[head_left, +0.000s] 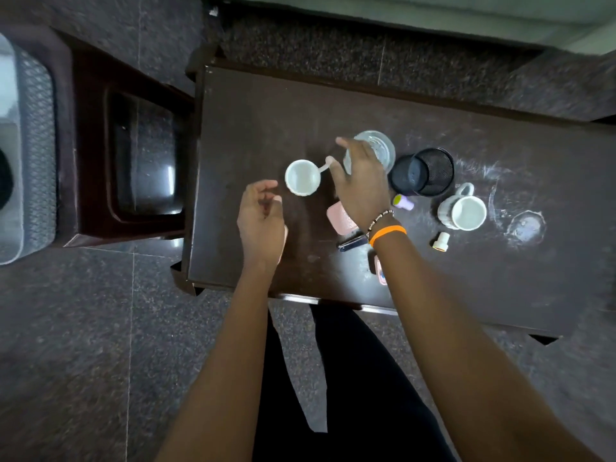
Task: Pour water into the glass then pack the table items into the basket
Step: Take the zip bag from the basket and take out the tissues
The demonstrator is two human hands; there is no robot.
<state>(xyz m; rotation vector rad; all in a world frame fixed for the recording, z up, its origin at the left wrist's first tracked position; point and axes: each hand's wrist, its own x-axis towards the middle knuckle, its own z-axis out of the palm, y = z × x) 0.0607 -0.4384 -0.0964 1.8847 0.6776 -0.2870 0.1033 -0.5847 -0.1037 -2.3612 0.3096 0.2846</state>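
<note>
Glass (380, 148) stands near the middle of the dark table (466, 288), clear and seen from above, and whether it holds water I cannot tell. The right hand (361, 185) lies over its near-left side, fingers spread and fairly straight, reaching past it toward the handle of a white cup (302, 177); no closed grip on either shows. The left hand (261, 221) hovers just beside that cup with fingers loosely curled, holding nothing. Right of the glass a black mesh holder (423, 171) lies tipped, then a small purple bottle (404, 202), a second white mug (462, 211) and a little white cap (441, 242); a pink case (337, 216) and a dark flat object (350, 242) sit partly under the right wrist. A grey woven basket (33, 155) waits well apart on the far left, beyond a dark stool (100, 155). No jug or bottle for pouring is plain here, so packing looks to be the step in hand. To do it well, take the cup by its handle with a firm curl of the fingers, lift straight up clear of the glass so nothing tips, and carry it level across to the basket.
</note>
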